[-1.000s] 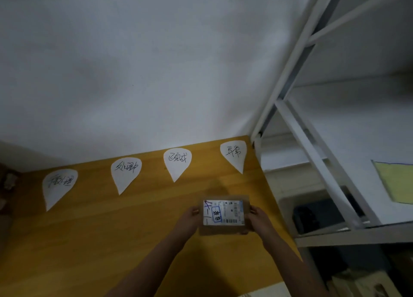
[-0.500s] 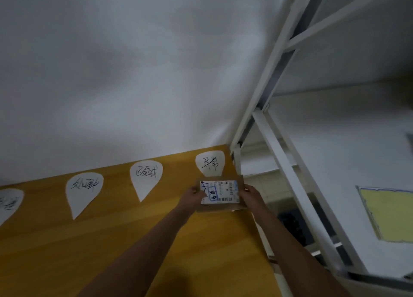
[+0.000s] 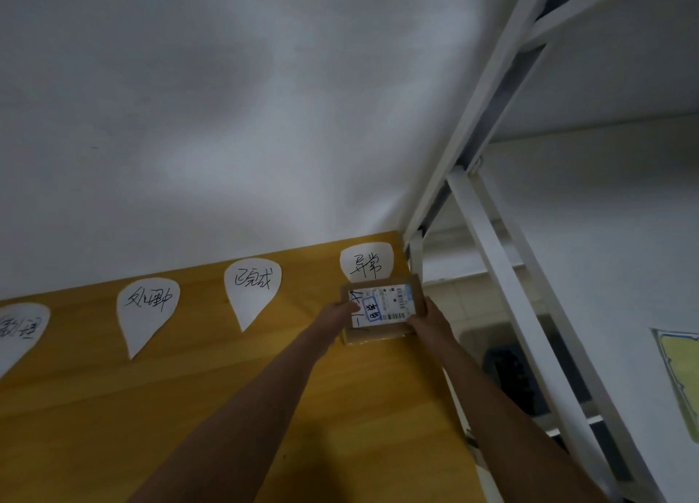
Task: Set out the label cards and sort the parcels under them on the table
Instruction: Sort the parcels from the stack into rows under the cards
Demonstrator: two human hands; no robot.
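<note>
A small brown cardboard parcel [image 3: 382, 306] with a white shipping label is held between both hands at the far right of the wooden table [image 3: 189, 408]. My left hand [image 3: 334, 315] grips its left end and my right hand [image 3: 429, 319] its right end. The parcel covers the lower tip of the rightmost label card [image 3: 366, 264]. Three more white teardrop cards with handwriting lie along the wall: one in the middle [image 3: 251, 292], one further left [image 3: 145, 313], one cut off at the left edge [image 3: 19, 330].
A white wall runs behind the table. A white metal shelf frame [image 3: 488, 245] stands right beside the table's right edge. A yellow-green sheet [image 3: 681, 370] lies on a shelf at the far right, and dark items [image 3: 507, 370] sit lower down.
Both hands have carried the parcel away from me and to the right, from the table's middle up to the rightmost card. The view has shifted right.
</note>
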